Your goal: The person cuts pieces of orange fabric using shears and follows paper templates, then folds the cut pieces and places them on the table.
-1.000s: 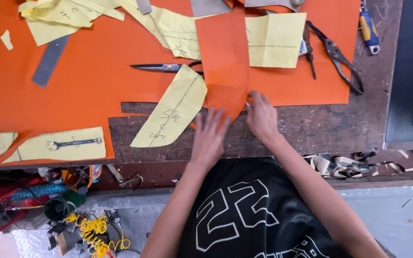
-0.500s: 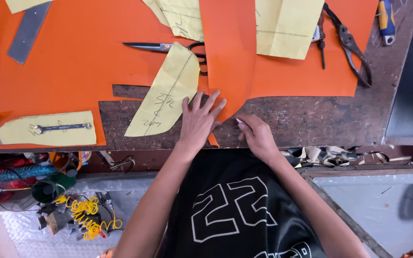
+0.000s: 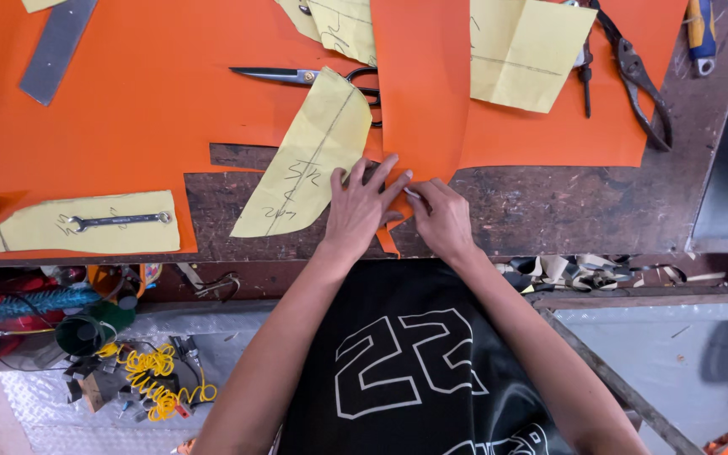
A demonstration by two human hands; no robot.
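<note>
We are pressing spread left hand (image 3: 362,205) fingers flat on the orange strip (image 3: 421,93) beside the scissors (image 3: 309,77), right hand (image 3: 441,217) fingers pinching its tip, keeping it taut.

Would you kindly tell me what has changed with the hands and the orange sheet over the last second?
The left hand and right hand slid together along the orange strip toward its lower tip, fingertips now almost touching. Scissors, yellow pattern and wrench stayed put.

Scissors (image 3: 309,77), wrench (image 3: 117,221) (on yellow paper), pliers (image 3: 638,80), metal ruler (image 3: 56,46).
</note>
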